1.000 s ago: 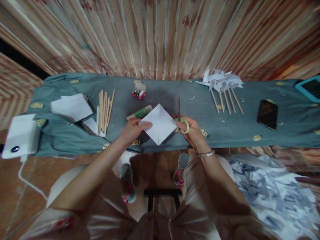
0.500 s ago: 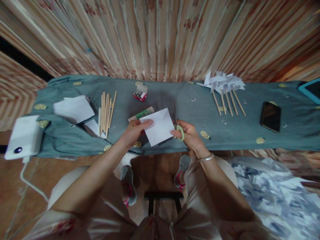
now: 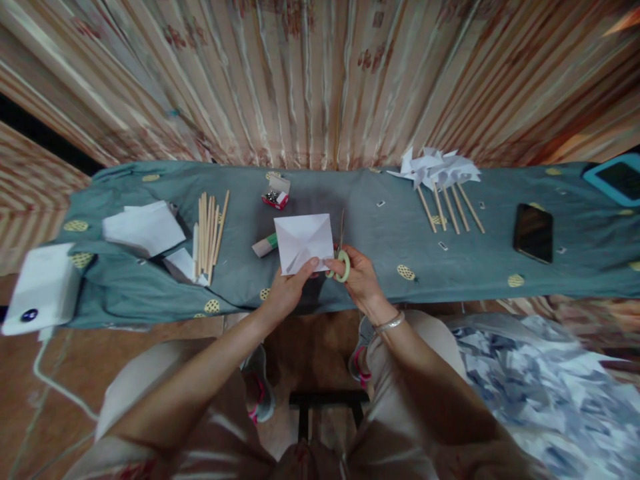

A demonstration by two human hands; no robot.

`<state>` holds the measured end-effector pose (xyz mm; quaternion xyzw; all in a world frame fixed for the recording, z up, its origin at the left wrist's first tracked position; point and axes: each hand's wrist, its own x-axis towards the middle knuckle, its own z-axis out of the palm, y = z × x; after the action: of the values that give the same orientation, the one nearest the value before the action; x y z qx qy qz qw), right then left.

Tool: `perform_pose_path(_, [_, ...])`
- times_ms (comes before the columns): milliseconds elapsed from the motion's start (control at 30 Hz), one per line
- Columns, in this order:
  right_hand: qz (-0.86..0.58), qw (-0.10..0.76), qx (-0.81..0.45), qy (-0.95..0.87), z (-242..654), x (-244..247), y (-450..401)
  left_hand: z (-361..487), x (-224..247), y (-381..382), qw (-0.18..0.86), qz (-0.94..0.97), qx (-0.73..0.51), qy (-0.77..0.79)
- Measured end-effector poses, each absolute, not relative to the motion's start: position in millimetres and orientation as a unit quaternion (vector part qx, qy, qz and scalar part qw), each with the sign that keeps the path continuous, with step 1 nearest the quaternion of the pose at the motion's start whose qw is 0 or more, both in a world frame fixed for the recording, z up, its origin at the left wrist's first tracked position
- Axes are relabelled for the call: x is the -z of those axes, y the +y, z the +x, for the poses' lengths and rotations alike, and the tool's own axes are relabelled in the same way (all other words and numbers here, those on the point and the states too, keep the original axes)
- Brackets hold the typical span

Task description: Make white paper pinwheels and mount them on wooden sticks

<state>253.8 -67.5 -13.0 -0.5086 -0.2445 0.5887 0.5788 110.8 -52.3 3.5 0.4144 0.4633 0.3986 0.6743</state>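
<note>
A square of white paper with diagonal creases is held up over the cloth-covered table. My left hand pinches its lower edge between thumb and fingers. In my right hand is a pair of scissors with pale green handles, blades pointing away from me; the thumb of that hand is at the paper's lower right corner. Partly behind the paper lies a green and white tube or box. Beyond it stands a small open red box with shiny bits inside.
Wooden sticks and white paper sheets lie on the left, near a white device with a cable. To the right are paper pinwheels on sticks and a phone. A heap of cut paper fills the lower right.
The paper has been turned so its edges lie nearly level. My left hand has shifted from its left side to the lower edge, closer to my right hand, which still holds the scissors.
</note>
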Motion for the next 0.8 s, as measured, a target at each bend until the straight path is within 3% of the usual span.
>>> perform_pose_path(367, [-0.482,0.519,-0.617,-0.343,266.7,6.7,-81.2,95.7,-9.0,-24.5,0.663,0.336,-0.471,0.474])
perform_pose_path(800, [-0.431,0.379,-0.686,-0.448,281.1,2.3,-94.4,93.5,-27.2,-17.1,0.698,0.314,-0.440,0.470])
